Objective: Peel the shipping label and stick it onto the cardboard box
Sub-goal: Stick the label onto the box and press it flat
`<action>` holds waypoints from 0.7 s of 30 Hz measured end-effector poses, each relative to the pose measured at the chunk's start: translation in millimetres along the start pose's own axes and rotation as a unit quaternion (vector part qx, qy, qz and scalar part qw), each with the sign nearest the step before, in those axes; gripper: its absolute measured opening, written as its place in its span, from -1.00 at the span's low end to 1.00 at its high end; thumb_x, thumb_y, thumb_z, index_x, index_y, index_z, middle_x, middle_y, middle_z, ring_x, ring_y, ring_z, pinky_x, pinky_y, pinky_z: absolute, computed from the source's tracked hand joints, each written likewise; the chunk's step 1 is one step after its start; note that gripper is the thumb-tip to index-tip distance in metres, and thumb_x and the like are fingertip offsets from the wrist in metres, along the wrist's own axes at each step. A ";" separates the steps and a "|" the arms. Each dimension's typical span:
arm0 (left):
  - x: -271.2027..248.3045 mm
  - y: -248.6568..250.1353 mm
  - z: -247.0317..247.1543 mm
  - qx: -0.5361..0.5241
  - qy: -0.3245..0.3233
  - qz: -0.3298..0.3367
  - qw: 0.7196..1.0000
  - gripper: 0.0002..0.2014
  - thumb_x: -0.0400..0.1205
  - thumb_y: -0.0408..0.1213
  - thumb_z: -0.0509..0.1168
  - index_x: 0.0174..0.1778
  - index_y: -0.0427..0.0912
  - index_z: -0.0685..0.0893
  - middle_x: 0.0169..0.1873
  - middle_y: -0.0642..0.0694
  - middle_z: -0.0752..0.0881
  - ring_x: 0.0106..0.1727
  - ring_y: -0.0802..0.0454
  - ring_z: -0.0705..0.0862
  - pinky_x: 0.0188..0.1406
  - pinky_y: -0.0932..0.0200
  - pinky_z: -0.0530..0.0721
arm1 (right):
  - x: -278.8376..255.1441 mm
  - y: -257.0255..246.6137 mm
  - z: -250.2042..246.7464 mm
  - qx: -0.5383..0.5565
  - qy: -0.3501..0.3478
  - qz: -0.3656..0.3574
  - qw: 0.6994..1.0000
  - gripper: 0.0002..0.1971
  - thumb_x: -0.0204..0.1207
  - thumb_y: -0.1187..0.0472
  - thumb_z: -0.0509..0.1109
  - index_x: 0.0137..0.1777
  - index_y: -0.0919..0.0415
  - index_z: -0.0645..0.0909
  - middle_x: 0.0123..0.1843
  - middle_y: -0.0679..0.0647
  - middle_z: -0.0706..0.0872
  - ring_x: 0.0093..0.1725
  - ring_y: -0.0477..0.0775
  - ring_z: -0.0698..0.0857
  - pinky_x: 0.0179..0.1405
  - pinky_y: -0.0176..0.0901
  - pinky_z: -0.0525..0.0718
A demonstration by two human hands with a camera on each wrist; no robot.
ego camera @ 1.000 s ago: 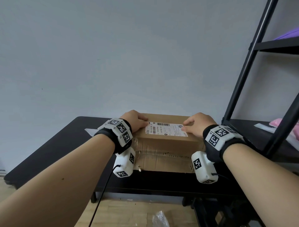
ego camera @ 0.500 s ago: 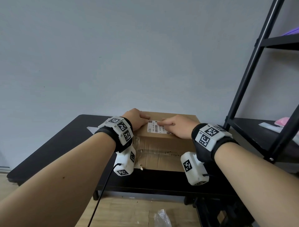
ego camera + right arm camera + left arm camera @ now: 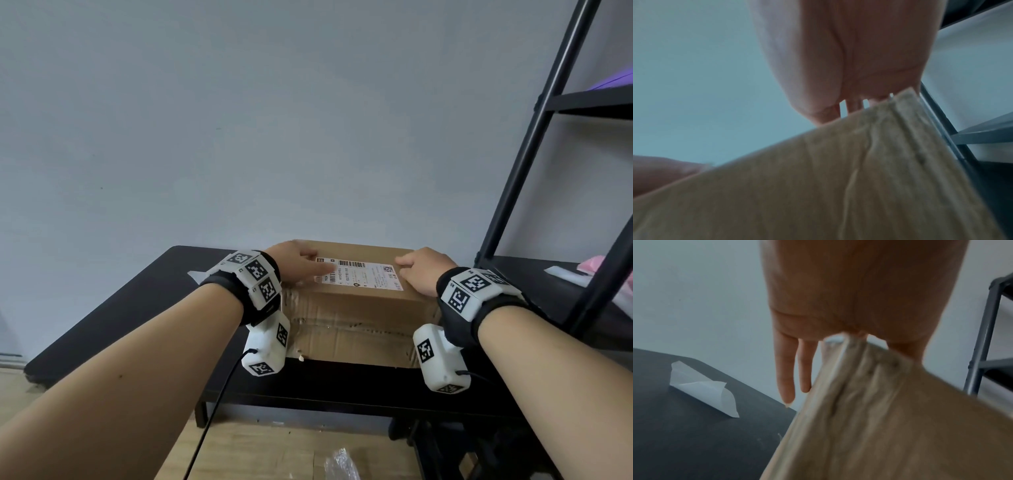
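Head view, box: a cardboard box (image 3: 349, 308) sits on the black counter (image 3: 113, 308), near the wall.
Head view, label: the white shipping label (image 3: 359, 275) lies flat on the box top, barcode toward the far edge.
Head view, left hand: the left hand (image 3: 294, 262) rests on the box top at the label's left end, fingers stretched out flat, gripping nothing.
Head view, right hand: the right hand (image 3: 423, 270) rests at the label's right end, fingers bent down onto the box top; whether it pinches anything cannot be told.
Head view, surroundings: a black shelf frame (image 3: 534, 137) stands to the right.
Left wrist view: straight fingers (image 3: 786, 369) reach past the box's corner (image 3: 890, 418); a curled white backing sheet (image 3: 702, 389) lies on the counter, well apart from the box.
Right wrist view: the palm sits over the blurred box edge (image 3: 838, 186); the fingertips are hidden.
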State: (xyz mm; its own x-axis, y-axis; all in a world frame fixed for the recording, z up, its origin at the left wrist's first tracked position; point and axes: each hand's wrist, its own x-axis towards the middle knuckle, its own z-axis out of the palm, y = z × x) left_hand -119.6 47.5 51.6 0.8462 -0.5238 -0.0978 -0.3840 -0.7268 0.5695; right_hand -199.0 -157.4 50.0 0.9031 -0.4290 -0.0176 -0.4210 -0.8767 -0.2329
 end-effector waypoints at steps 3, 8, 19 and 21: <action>-6.9 0.4 -5.1 0.035 -0.076 -0.008 0.996 -0.18 0.42 0.21 0.39 0.58 0.14 0.23 0.43 0.12 0.45 0.39 0.08 0.50 0.38 0.10 0.48 | 0.8 1.7 -1.3 -0.016 0.010 0.026 0.999 -0.61 0.62 0.31 0.13 0.38 0.16 0.60 0.43 0.12 0.62 0.41 0.22 0.57 0.39 -0.02 0.53; -5.3 -0.3 -2.0 0.106 -0.060 -0.026 0.992 0.13 0.29 -0.07 0.59 0.66 0.13 -0.01 0.65 0.02 0.21 0.63 -0.08 0.25 0.60 -0.14 0.28 | 5.4 1.2 0.3 -0.018 0.019 0.054 0.998 -0.64 0.59 0.26 0.17 0.34 0.17 0.63 0.36 0.11 0.67 0.31 0.19 0.64 0.20 -0.09 0.58; 16.6 -9.3 -0.7 -0.013 0.107 -0.111 0.988 -0.46 0.47 -0.27 0.41 0.34 -0.26 0.40 0.07 -0.21 0.65 0.11 -0.18 0.65 -0.04 0.04 0.64 | 17.4 5.9 -14.7 0.035 -0.006 0.040 0.999 -0.42 0.44 -0.05 0.45 0.41 0.20 0.54 0.44 0.12 0.60 0.43 0.15 0.56 0.38 -0.07 0.50; 20.4 -10.6 -1.3 -0.032 0.109 -0.127 0.985 -0.73 0.55 -0.18 0.33 -0.11 -0.31 0.46 -0.35 -0.12 0.54 -0.30 -0.08 0.59 -0.39 0.18 0.53 | 22.3 9.4 -14.1 0.071 -0.015 0.040 0.997 -0.26 0.43 -0.12 0.45 0.56 0.15 0.35 0.57 0.08 0.44 0.54 0.12 0.44 0.47 -0.08 0.39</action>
State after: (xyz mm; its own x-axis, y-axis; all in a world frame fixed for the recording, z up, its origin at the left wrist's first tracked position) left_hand -97.8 45.1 44.7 0.9740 -0.2159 -0.0692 -0.1321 -0.7887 0.6004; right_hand -184.0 -178.2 61.0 0.8699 -0.4882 -0.0706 -0.4780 -0.7989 -0.3651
